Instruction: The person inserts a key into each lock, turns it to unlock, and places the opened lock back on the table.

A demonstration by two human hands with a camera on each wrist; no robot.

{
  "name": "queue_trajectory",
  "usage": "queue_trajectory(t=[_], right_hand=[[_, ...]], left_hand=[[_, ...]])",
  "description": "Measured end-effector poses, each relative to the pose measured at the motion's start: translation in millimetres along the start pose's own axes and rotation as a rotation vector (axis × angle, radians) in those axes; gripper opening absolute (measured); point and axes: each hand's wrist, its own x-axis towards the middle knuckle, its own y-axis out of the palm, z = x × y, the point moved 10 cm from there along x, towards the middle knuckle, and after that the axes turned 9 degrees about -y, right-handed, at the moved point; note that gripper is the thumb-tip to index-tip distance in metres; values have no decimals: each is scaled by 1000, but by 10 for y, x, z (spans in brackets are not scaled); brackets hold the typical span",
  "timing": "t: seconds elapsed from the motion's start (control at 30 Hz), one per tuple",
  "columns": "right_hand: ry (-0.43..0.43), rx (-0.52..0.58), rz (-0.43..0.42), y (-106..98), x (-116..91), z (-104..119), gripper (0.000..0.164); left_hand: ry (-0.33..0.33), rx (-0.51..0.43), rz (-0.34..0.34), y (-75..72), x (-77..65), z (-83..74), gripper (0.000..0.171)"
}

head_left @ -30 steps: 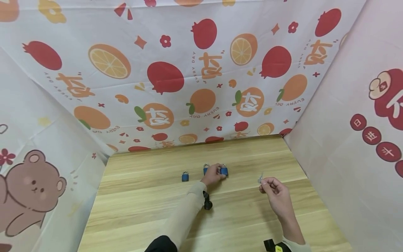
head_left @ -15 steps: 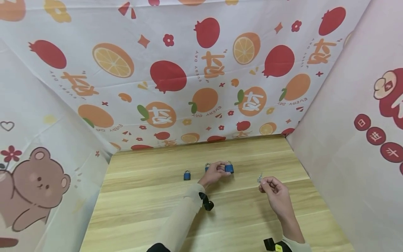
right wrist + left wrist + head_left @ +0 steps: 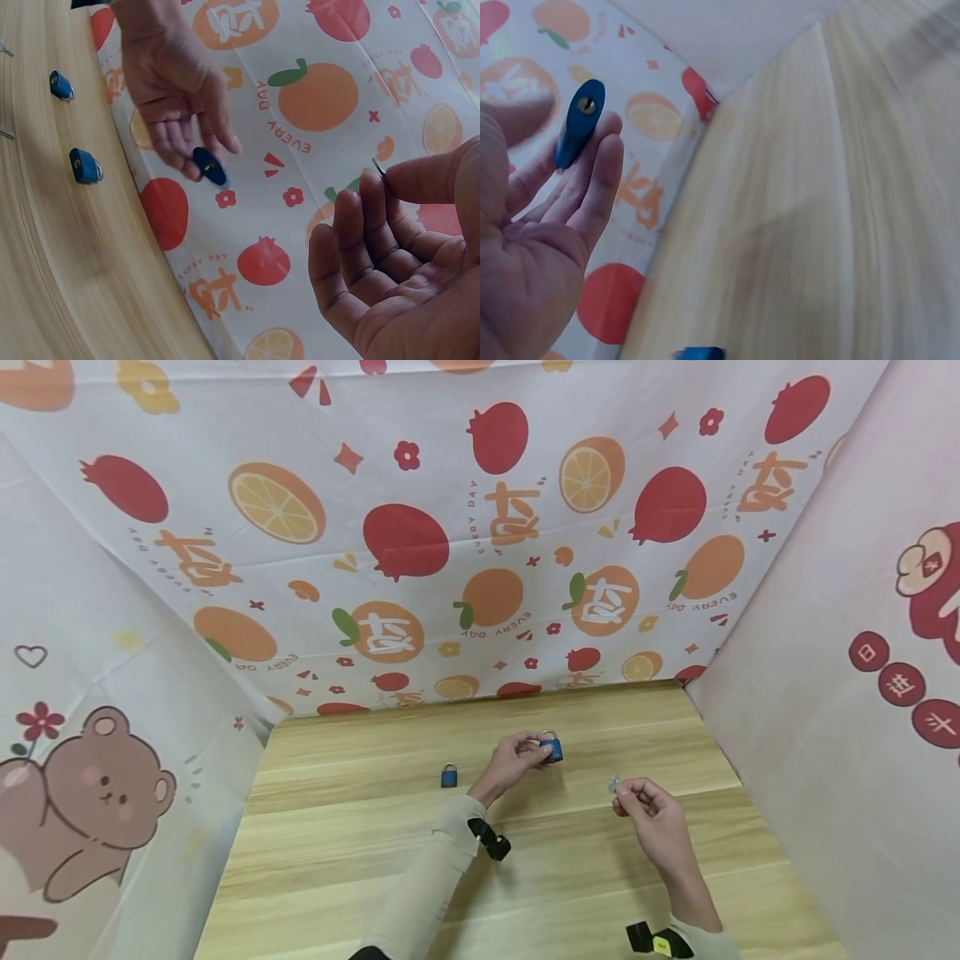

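My left hand (image 3: 512, 762) pinches a blue padlock (image 3: 553, 750) by its body, raised off the table with the shackle up. In the left wrist view the padlock (image 3: 576, 135) shows the keyhole on its underside. My right hand (image 3: 663, 828) pinches a small silvery key (image 3: 615, 783) between thumb and fingertips, apart from the padlock. The right wrist view shows that key (image 3: 379, 166) almost edge-on. Another blue padlock (image 3: 448, 775) stands on the table to the left. One more padlock (image 3: 86, 165), mostly hidden behind my left hand in the head view, shows in the right wrist view.
A wood-grain table (image 3: 337, 860) lies under both hands. Fruit-printed cloth (image 3: 465, 527) hangs behind it, with pale cloth walls at either side. Thin metal pieces (image 3: 6, 133) show at the left edge of the right wrist view; their kind is unclear.
My left hand has lifted the padlock and carried it a little right and away from the other padlocks. My right hand, with the key, has barely moved.
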Motion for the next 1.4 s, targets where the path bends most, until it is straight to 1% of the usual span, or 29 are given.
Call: queue_trajectory(t=[0.13, 0.3, 0.4, 0.5, 0.77, 1.0, 1.17, 1.4], right_hand=[[6, 18, 16, 53, 57, -32, 27], [8, 32, 41, 141, 121, -74, 21], [13, 36, 55, 188, 147, -88, 19], [19, 40, 70, 230, 173, -100, 20], [37, 40, 130, 383, 230, -187, 20], [43, 10, 141, 469, 283, -193, 22], [27, 6, 173, 561, 321, -154, 20], [19, 8, 215, 701, 371, -128, 22]], left_hand=[[45, -37, -46, -44, -22, -147, 28], [60, -31, -86, -93, -63, -262, 27], [62, -36, -98, -102, -100, -314, 28], [67, -38, -106, -99, -132, -370, 27], [115, -22, -137, -115, -237, -535, 28], [147, 1, -140, -86, -295, -663, 28], [156, -1, -141, -73, -326, -704, 28], [191, 14, -138, -56, -357, -746, 29]])
